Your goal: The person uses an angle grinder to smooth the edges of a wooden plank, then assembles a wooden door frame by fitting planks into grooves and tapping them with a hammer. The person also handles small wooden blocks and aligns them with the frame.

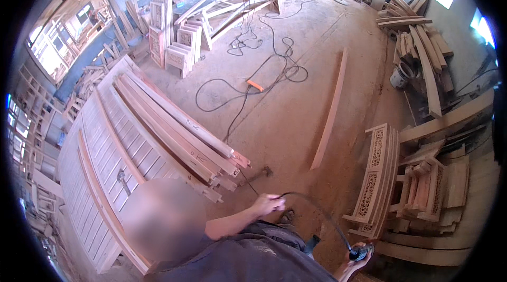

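Low in the middle of the head view, my left hand (269, 204) is closed around a black cable (319, 209). From there the cable arcs to the right and down into a dark corded power tool (360, 253). That tool is in my right hand (364, 262), near the lower edge; its exact kind is too small and partly hidden. On my left is a stack of long wooden beams (174, 128), lying on a large slatted wooden panel (95, 197). A hammer (123, 180) rests on the panel.
More cable (216, 108) loops over the dusty floor beside an orange block-like thing (255, 85). A long wooden strip (331, 107) lies ahead. Carved wooden pieces (375, 176) stand at the right, near stacked boards (454, 187). A bucket (401, 76) and carved panels (182, 52) are farther off.
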A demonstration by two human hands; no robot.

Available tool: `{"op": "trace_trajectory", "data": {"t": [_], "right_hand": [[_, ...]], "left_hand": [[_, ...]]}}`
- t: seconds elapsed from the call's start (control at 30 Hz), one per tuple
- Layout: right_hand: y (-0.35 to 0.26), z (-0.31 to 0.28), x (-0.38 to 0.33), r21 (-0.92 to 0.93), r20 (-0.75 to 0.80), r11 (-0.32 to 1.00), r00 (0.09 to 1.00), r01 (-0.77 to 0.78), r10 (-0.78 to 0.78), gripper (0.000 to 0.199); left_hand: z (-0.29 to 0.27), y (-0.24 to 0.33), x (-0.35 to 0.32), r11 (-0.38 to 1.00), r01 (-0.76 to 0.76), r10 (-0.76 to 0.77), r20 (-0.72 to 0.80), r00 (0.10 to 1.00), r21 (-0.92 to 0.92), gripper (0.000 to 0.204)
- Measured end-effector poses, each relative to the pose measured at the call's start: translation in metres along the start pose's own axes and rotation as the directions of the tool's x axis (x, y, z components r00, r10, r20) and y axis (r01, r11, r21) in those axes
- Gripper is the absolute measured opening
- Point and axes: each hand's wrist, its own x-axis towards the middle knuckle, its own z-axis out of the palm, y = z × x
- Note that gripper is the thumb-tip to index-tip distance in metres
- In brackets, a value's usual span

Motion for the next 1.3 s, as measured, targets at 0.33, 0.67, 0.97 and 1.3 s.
{"op": "trace_trajectory", "data": {"t": [0.33,0.67,0.97,1.3], "right_hand": [[0.012,0.085,0.162,-0.157,0.088,0.844,0.844,-0.513,0.529,0.048],[0.105,0.144,0.277,-0.604,-0.204,0.715,0.936,-0.351,0.286,0.037],[0.187,0.272,0.334,-0.977,-0.060,0.178,0.957,-0.114,0.282,0.018],[0.319,0.365,0.497,-0.746,-0.286,0.326,0.722,-0.581,0.630,0.034]], "left_hand": [[0.123,0.225,0.070,0.892,-0.363,0.332,0.154,0.931,0.269,0.022],[-0.022,0.138,0.086,0.813,-0.046,0.256,-0.286,0.923,0.580,0.026],[-0.112,0.213,0.174,0.740,-0.119,0.344,-0.220,0.913,0.662,0.025],[-0.181,0.262,0.185,0.820,0.164,0.192,-0.534,0.823,0.548,0.034]]}}
